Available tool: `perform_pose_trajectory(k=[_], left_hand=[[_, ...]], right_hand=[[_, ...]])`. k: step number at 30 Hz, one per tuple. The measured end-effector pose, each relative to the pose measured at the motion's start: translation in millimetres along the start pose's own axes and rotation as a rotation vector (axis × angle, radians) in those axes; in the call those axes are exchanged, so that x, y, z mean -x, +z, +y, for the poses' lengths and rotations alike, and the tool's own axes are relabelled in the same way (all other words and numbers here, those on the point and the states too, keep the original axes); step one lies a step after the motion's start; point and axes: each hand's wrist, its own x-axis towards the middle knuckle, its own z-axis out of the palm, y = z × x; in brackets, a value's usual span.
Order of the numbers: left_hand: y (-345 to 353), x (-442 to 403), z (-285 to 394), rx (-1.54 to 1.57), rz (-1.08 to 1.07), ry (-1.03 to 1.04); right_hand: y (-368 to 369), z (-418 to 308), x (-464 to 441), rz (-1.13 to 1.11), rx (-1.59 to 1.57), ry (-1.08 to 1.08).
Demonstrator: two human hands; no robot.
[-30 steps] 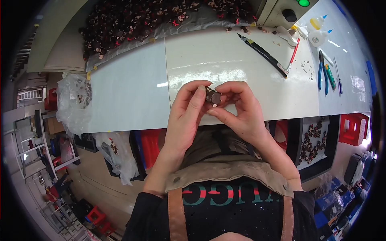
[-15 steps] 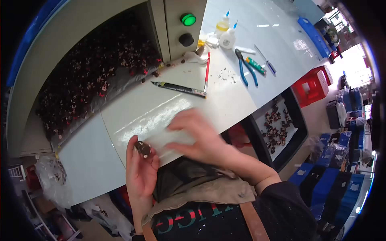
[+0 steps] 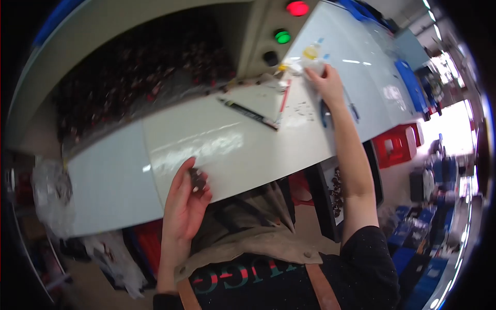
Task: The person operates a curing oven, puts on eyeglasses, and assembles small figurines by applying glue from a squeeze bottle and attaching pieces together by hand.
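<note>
My left hand (image 3: pixel 187 201) holds a small dark brown piece with white spots (image 3: pixel 197 179) between thumb and fingers, above the table's front edge. My right hand (image 3: pixel 326 88) is stretched out to the far side of the table, its thumb and fingers around a white squeeze bottle (image 3: pixel 316 63) with a blue needle tip. The hand hides part of this bottle. Close beside it stands a second bottle with a yellow band (image 3: pixel 310 52). Pliers with blue handles (image 3: pixel 324 113) lie partly covered by my right forearm.
A black marker (image 3: pixel 248 113) and a red-handled brush (image 3: pixel 285 95) lie on the white table (image 3: pixel 206 139). Behind is a machine opening heaped with dark pieces (image 3: pixel 139 77). A black tray (image 3: pixel 323 206) and a red crate (image 3: pixel 395 144) are at the right.
My right hand has moved from near the left hand out to the bottles. The left hand keeps the brown piece. The camera view has shifted, bringing a red light into sight.
</note>
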Motion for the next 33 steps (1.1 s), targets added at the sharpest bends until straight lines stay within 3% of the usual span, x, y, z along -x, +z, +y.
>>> perform_pose_trajectory(k=[1,2,3,4,5,6,7,10,13,16,33], left_hand=[[-1.3,-0.6,-0.8,-0.002,0.002,-0.001],[-3.4,0.0,-0.3,-0.006,0.009,-0.005],[-4.8,0.7,0.5,-0.022,-0.007,-0.004],[-5.0,0.6,1.5,-0.038,-0.025,-0.007],[-1.0,0.5,3.3,-0.05,0.012,-0.031],[0.1,0.3,4.0,-0.047,0.018,-0.035],[0.6,-0.1,5.1,-0.049,0.016,-0.045],[2.7,-3.5,7.5,-0.043,0.004,-0.072],[1.4,-4.0,10.1,-0.042,-0.023,-0.09],[3.2,-3.3,9.8,-0.047,-0.015,-0.104],[5.4,-3.7,8.8,-0.074,-0.013,-0.102]], right_hand=[[4.1,0.8,-0.7,-0.007,0.074,-0.054],[6.3,0.7,3.1,-0.038,-0.08,-0.012],[-10.4,-39.0,21.4,-0.014,-0.02,-0.014],[-13.2,-32.6,22.0,-0.098,-0.194,0.086],[-26.8,-56.6,35.6,-0.086,-0.127,-0.051],[-28.9,-51.5,42.0,-0.202,-0.541,-0.124],[-39.2,-81.4,62.3,-0.249,-0.676,-0.13],[-67.3,-105.1,101.4,-0.378,-0.525,-0.215],[-78.2,-130.0,128.9,-0.42,-0.342,-0.506],[-73.4,-157.1,139.2,-0.539,-0.377,-0.658],[-46.2,-178.8,145.9,-0.7,-0.19,-0.802]])
